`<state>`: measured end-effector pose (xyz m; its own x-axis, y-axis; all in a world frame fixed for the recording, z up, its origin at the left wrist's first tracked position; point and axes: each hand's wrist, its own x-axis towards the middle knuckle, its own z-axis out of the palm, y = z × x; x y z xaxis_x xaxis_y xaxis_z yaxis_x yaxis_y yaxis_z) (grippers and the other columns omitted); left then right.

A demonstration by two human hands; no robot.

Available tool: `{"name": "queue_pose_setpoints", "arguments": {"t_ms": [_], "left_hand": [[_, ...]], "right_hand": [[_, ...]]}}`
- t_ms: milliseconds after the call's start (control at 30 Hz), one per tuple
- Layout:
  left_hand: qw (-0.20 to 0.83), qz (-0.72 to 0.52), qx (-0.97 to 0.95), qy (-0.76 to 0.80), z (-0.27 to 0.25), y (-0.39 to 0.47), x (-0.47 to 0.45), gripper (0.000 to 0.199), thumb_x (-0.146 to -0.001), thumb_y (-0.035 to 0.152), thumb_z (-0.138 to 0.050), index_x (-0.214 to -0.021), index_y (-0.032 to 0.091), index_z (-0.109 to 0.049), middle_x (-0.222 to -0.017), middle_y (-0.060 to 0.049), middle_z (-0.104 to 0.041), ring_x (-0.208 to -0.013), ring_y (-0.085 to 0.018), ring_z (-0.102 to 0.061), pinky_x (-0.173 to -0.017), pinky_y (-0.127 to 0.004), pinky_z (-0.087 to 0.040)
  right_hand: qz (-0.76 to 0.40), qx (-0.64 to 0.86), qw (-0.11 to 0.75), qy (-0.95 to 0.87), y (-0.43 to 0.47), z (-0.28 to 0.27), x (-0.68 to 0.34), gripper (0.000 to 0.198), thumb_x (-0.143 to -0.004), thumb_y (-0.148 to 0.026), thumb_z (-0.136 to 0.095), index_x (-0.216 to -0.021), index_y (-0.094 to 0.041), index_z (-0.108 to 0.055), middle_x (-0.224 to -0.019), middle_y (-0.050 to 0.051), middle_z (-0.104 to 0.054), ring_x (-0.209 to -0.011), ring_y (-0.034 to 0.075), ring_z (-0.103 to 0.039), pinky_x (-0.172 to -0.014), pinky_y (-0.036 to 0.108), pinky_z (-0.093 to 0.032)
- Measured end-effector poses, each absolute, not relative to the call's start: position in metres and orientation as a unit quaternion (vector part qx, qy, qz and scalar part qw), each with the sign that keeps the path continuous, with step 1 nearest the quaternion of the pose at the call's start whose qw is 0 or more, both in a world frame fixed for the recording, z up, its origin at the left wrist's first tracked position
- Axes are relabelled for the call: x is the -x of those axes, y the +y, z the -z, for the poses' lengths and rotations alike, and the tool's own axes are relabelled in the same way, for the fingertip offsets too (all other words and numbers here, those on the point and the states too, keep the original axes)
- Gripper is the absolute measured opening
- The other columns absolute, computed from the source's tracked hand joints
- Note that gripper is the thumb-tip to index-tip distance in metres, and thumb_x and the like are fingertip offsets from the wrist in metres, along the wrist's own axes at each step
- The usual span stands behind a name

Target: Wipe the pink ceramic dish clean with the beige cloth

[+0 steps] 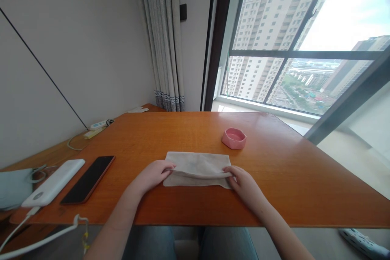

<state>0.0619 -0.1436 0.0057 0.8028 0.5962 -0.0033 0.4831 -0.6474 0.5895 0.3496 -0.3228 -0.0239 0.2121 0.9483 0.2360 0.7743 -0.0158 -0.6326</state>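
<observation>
Cloth, near table front edge | left hand, right hand pinching its flap | pink dish beyond | smartphone, power bank: front-left corner

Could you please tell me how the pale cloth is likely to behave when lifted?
The pale cloth is probably floppy, since its held edge dips between the left hand and right hand. It looks thin, so likely light. Its wavy near edge suggests it may crumple if pushed.

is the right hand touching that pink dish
Apart: the head view shows bare table between the pink dish and the right hand, which holds the folded cloth.
</observation>
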Motion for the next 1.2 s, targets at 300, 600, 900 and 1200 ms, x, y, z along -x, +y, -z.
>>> {"name": "queue_pose_setpoints", "arguments": {"t_ms": [300, 600, 900, 1200], "left_hand": [[0.203, -0.198, -0.922, 0.264, 0.016, -0.178, -0.069, 0.03, -0.087, 0.017, -0.043, -0.106, 0.021, -0.066, -0.118, -0.006, -0.064, -0.111, -0.019, -0.057, -0.101, -0.035, -0.041], [0.165, -0.173, -0.931, 0.274, 0.025, -0.183, -0.062, 0.033, -0.08, 0.006, -0.043, -0.104, 0.021, -0.059, -0.121, -0.006, -0.06, -0.114, -0.019, -0.052, -0.101, -0.034, -0.038], [0.059, -0.142, -0.932, 0.328, -0.007, -0.167, -0.079, 0.017, -0.079, 0.008, -0.042, -0.082, 0.02, -0.054, -0.092, -0.007, -0.059, -0.091, -0.022, -0.05, -0.084, -0.036, -0.041], [0.115, -0.126, -0.927, 0.333, 0.025, -0.182, -0.063, 0.025, -0.078, 0.003, -0.036, -0.085, 0.019, -0.054, -0.1, -0.008, -0.059, -0.095, -0.02, -0.052, -0.087, -0.032, -0.042]], "right_hand": [[-0.057, 0.718, 0.349, -0.6, -0.337, 0.035, -0.368, 0.016, -0.075, -0.013, -0.041, -0.08, -0.022, -0.053, -0.103, 0.006, -0.063, -0.099, 0.021, -0.058, -0.089, 0.037, -0.045], [-0.057, 0.73, 0.278, -0.622, -0.342, 0.034, -0.361, 0.018, -0.077, -0.012, -0.04, -0.086, -0.022, -0.052, -0.098, 0.006, -0.062, -0.094, 0.02, -0.058, -0.085, 0.034, -0.045], [0.008, 0.721, 0.272, -0.637, -0.33, 0.017, -0.364, 0.015, -0.075, -0.01, -0.042, -0.075, -0.023, -0.049, -0.081, 0.004, -0.054, -0.078, 0.019, -0.053, -0.073, 0.031, -0.045], [0.004, 0.706, 0.227, -0.671, -0.333, 0.035, -0.358, 0.022, -0.073, -0.001, -0.038, -0.074, -0.022, -0.046, -0.085, 0.005, -0.052, -0.082, 0.019, -0.049, -0.076, 0.03, -0.043]]}}
